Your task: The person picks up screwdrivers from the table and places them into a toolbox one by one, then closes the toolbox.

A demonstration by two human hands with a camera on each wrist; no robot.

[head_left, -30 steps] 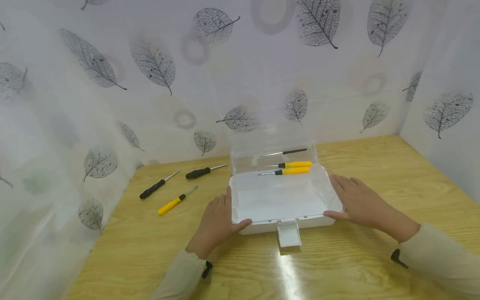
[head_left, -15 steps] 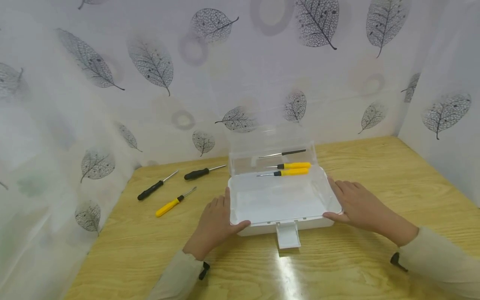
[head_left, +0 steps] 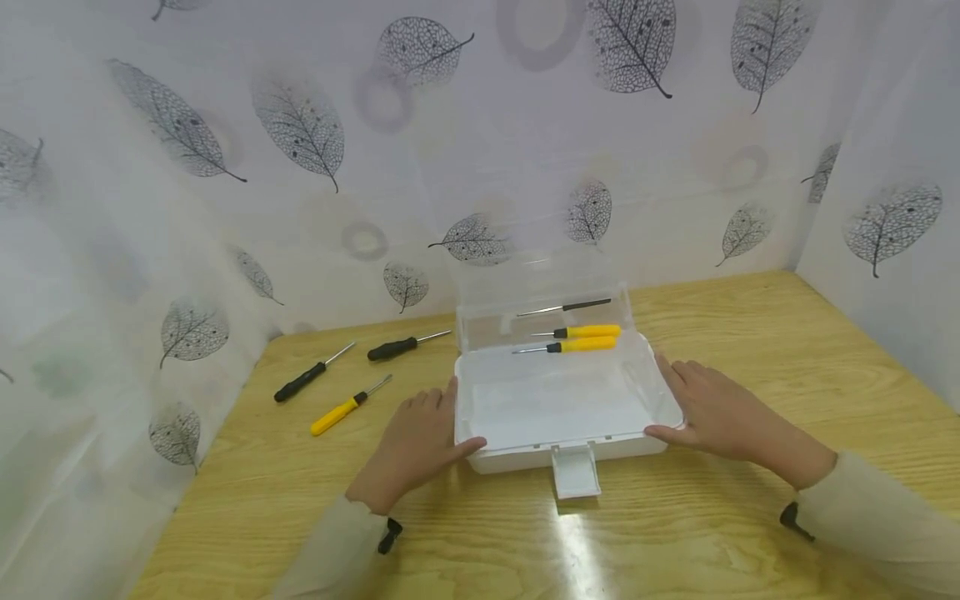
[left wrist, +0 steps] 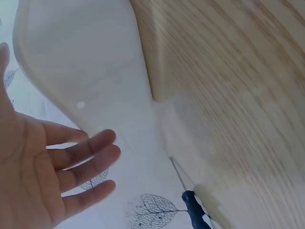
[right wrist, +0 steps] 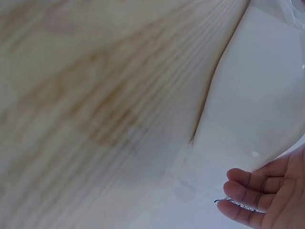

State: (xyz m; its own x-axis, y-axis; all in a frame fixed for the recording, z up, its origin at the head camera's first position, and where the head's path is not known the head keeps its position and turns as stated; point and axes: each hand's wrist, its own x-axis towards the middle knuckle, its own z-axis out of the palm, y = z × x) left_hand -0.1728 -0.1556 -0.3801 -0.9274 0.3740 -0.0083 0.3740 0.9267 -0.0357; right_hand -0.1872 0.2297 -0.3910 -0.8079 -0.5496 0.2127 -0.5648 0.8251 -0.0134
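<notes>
A white plastic box (head_left: pixel 555 408) with its clear lid raised lies on the table, its front latch (head_left: pixel 575 472) hanging down. My left hand (head_left: pixel 420 446) is at the box's left side, thumb stretched towards the front corner; in the left wrist view its fingers are spread and fairly straight beside the box wall (left wrist: pixel 90 52). My right hand (head_left: pixel 720 408) lies along the right side, thumb at the front right corner, fingers extended against the wall (right wrist: pixel 257 81). Two yellow-handled screwdrivers (head_left: pixel 588 343) and a thin dark-handled tool (head_left: pixel 585 305) show at the back, by the lid.
Left of the box lie a yellow screwdriver (head_left: pixel 335 416) and two black screwdrivers, one upright-slanted (head_left: pixel 300 382) and one (head_left: pixel 393 347) nearer the back. Leaf-printed sheeting (head_left: pixel 480 150) hangs behind the wooden table (head_left: pixel 787 333) and at both sides.
My left hand has shifted slightly left and down, its thumb drawing back from the box's front left corner. The right hand and the box stay about where they were.
</notes>
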